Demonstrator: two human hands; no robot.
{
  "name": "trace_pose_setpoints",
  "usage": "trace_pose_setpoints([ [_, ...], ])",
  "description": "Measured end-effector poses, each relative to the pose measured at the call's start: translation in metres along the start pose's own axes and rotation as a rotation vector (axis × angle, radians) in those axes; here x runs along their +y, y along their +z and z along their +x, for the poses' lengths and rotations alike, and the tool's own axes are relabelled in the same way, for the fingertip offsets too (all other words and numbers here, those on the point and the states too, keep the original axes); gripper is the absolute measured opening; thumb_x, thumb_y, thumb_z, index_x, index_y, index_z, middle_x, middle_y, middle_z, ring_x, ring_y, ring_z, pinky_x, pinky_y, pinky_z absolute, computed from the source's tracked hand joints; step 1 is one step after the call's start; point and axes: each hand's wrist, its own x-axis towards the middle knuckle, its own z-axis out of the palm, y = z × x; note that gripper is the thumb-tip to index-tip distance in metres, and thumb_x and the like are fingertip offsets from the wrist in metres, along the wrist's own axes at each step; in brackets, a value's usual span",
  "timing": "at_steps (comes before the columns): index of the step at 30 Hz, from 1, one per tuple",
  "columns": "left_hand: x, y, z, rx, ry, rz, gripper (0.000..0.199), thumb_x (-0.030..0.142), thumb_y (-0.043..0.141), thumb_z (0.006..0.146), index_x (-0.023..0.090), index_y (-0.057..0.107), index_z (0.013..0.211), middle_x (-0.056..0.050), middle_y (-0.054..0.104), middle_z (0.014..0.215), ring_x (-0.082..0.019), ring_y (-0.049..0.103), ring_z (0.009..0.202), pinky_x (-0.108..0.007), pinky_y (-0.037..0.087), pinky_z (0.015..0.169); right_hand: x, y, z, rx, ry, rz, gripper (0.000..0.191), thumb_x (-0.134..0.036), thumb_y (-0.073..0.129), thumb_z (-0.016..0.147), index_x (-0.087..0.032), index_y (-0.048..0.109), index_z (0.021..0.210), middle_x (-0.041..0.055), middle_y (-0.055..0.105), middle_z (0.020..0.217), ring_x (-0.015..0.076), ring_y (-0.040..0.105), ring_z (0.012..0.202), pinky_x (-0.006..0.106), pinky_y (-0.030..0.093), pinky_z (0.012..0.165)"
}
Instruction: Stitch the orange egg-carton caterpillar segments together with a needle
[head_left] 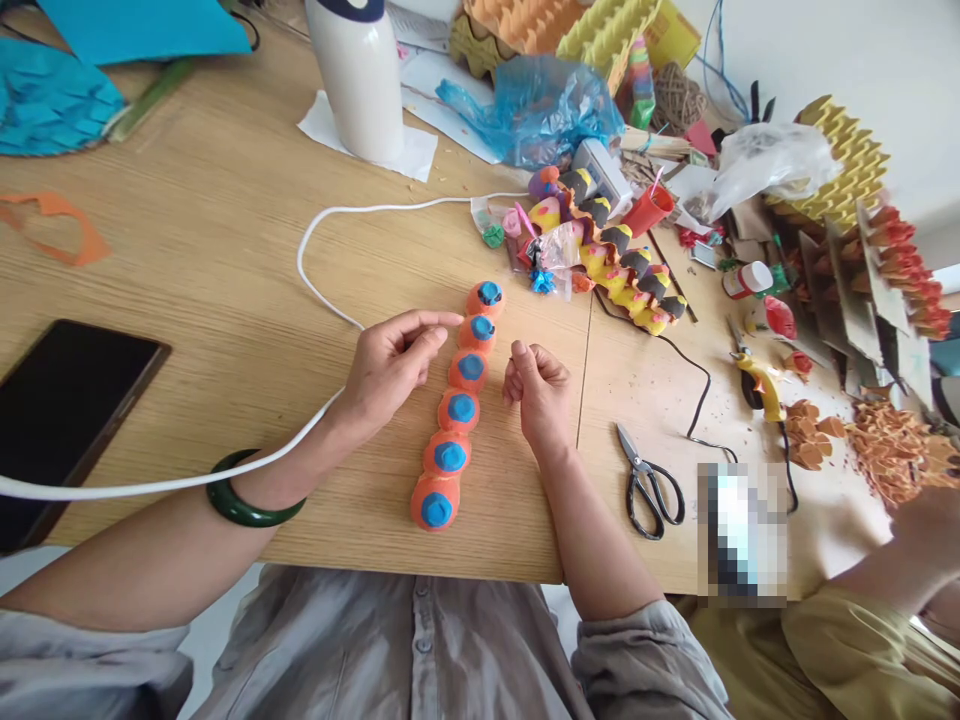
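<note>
A strip of orange egg-carton cups (459, 408) lies lengthwise on the table in front of me, with a blue disc on each cup. The two farthest discs carry small dark pieces. My left hand (394, 362) is left of the strip, its index finger stretched out and the other fingers curled. That fingertip is at the edge of the second cup from the far end; whether it touches, I cannot tell. To the right of the strip, my right hand (538, 385) is raised with its fingers curled and the thumb against them. Anything inside it is hidden.
Black-handled scissors (646, 485) lie to the right. A white cable (300, 262) loops past my left arm, near a dark phone (75, 410). Painted egg-carton pieces (622, 262), a blue plastic bag (551, 105) and a yellow-handled tool (763, 385) lie beyond. Another person sits at right.
</note>
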Motion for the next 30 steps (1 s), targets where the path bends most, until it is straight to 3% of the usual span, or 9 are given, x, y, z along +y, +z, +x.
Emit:
trace_pose_setpoints([
  [7, 0.002, 0.002, -0.002, -0.035, -0.021, 0.041, 0.022, 0.035, 0.069, 0.088, 0.022, 0.080, 0.101, 0.007, 0.037, 0.055, -0.009, 0.031, 0.047, -0.023, 0.026, 0.043, 0.002, 0.001, 0.001, 0.003, -0.005, -0.018, 0.057, -0.069, 0.079, 0.077, -0.022, 0.052, 0.059, -0.0097, 0.043, 0.048, 0.0057, 0.036, 0.041, 0.023, 0.034, 0.041],
  [12, 0.005, 0.003, -0.006, -0.074, 0.026, 0.089, 0.027, 0.038, 0.069, 0.091, 0.021, 0.081, 0.109, 0.006, 0.042, 0.058, -0.009, 0.032, 0.050, -0.024, 0.027, 0.045, 0.003, 0.002, 0.000, -0.013, 0.033, -0.024, 0.058, -0.072, 0.076, 0.080, -0.022, 0.054, 0.058, -0.0097, 0.040, 0.045, 0.0060, 0.034, 0.039, 0.024, 0.032, 0.039],
  [16, 0.011, 0.008, -0.014, -0.137, 0.119, 0.185, 0.030, 0.039, 0.073, 0.091, 0.020, 0.082, 0.112, 0.004, 0.051, 0.063, -0.010, 0.041, 0.057, -0.024, 0.036, 0.053, 0.001, 0.006, -0.008, -0.031, -0.016, -0.019, 0.054, -0.067, 0.075, 0.085, -0.022, 0.057, 0.059, -0.0084, 0.045, 0.047, 0.0067, 0.038, 0.041, 0.024, 0.034, 0.042],
  [20, 0.013, 0.015, -0.022, -0.181, 0.169, 0.241, 0.027, 0.038, 0.078, 0.085, 0.019, 0.082, 0.104, 0.006, 0.049, 0.059, -0.010, 0.043, 0.056, -0.023, 0.037, 0.053, -0.006, 0.011, -0.019, -0.087, -0.078, -0.091, 0.052, -0.060, 0.075, 0.089, -0.022, 0.057, 0.058, -0.0072, 0.048, 0.048, 0.0066, 0.040, 0.043, 0.024, 0.032, 0.045],
  [24, 0.010, 0.019, -0.029, -0.140, 0.293, 0.286, 0.011, 0.030, 0.076, 0.089, 0.020, 0.078, 0.087, 0.007, 0.051, 0.055, -0.008, 0.043, 0.051, -0.021, 0.036, 0.050, -0.012, 0.012, -0.025, -0.106, -0.113, -0.163, 0.057, -0.063, 0.073, 0.089, -0.021, 0.054, 0.055, -0.0067, 0.048, 0.047, 0.0067, 0.037, 0.044, 0.025, 0.031, 0.046],
  [30, 0.007, 0.021, -0.035, -0.106, 0.471, 0.337, 0.012, 0.023, 0.070, 0.096, 0.019, 0.077, 0.088, 0.005, 0.067, 0.063, -0.007, 0.053, 0.055, -0.018, 0.042, 0.056, -0.011, 0.011, -0.024, -0.157, -0.113, -0.162, 0.054, -0.064, 0.070, 0.090, -0.021, 0.061, 0.059, -0.0061, 0.049, 0.049, 0.0072, 0.040, 0.045, 0.025, 0.034, 0.047],
])
